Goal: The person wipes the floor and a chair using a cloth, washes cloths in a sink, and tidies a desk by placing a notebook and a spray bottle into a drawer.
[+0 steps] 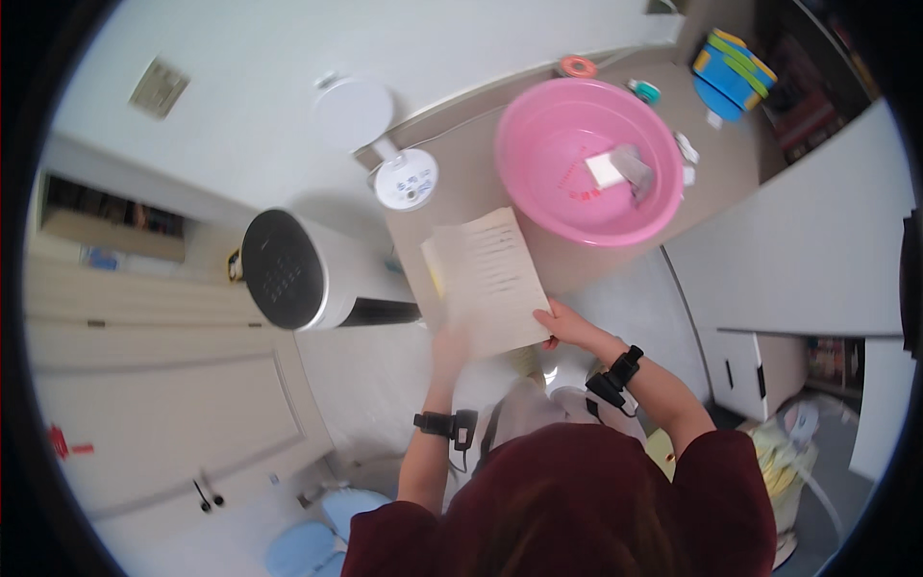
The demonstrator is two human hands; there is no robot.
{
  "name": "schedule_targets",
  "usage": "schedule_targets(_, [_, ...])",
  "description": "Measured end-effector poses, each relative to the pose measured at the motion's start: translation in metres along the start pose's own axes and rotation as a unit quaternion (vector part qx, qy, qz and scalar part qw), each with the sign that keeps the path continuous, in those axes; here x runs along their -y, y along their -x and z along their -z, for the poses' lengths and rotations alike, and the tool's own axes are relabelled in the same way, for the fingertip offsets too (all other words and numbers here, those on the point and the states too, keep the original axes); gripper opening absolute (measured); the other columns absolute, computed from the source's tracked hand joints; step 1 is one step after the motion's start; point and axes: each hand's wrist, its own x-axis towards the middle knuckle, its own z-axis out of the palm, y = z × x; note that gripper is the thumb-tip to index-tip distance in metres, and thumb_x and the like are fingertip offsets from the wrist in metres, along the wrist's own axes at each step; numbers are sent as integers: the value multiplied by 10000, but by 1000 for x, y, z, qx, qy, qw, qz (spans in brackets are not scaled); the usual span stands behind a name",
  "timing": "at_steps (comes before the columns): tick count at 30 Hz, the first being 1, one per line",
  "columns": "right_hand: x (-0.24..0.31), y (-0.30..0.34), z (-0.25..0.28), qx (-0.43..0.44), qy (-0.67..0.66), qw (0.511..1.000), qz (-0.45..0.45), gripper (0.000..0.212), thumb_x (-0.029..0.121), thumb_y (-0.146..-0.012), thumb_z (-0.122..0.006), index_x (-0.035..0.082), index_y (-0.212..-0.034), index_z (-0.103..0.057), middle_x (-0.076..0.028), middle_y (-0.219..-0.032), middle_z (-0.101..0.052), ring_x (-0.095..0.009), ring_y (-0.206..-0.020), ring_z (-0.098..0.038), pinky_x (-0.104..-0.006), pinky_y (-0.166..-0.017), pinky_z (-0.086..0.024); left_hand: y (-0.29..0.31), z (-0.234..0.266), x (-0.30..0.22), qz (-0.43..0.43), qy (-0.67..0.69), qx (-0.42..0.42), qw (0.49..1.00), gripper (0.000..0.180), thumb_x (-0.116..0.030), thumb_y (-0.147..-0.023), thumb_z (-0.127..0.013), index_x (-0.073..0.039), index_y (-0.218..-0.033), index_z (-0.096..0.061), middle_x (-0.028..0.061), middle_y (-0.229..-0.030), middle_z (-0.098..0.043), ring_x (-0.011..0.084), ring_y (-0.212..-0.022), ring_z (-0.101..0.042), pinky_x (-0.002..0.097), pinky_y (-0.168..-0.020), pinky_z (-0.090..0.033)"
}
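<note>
A cream notebook [495, 284] with handwritten lines, some of its pages lifted and blurred on the left side, is held in front of me at the edge of the table. My right hand [569, 325] grips its lower right corner, thumb on the page and fingers underneath. At the lower left edge is my left hand [451, 348], smeared by motion, so its fingers cannot be made out. Each wrist wears a black strapped device.
On the table [461, 144] stand a pink basin [524, 125] with a white block and a greyish cloth inside, and a white round-headed lamp [406, 180]. A white tower appliance with a black top [284, 269] stands left. Blue stools [306, 550] are at lower left.
</note>
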Motion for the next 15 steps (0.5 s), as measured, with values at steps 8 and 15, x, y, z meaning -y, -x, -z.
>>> schedule_targets(8, [-26,91,1,-41,60,987,147,373,267,-912,-440,4,-1171,-392,-128,-816,-573,-169,-571,-581,-277,-517,-497,72,-5,11,-200,65,14,978,412,-191,-890,-496,57,-1197,-377,139,-1098,-532,177,-960,-530,293,-828,-433])
schedule_targets(15, [-119,214,32,-93,-126,971,181,307,230,-922,-429,13,-1139,-433,-83,-846,-575,-136,-608,-582,-261,-518,-498,119,-38,-106,-79,239,186,950,373,-175,-908,-465,45,-1198,-382,113,-1107,-528,149,-968,-513,286,-852,-411])
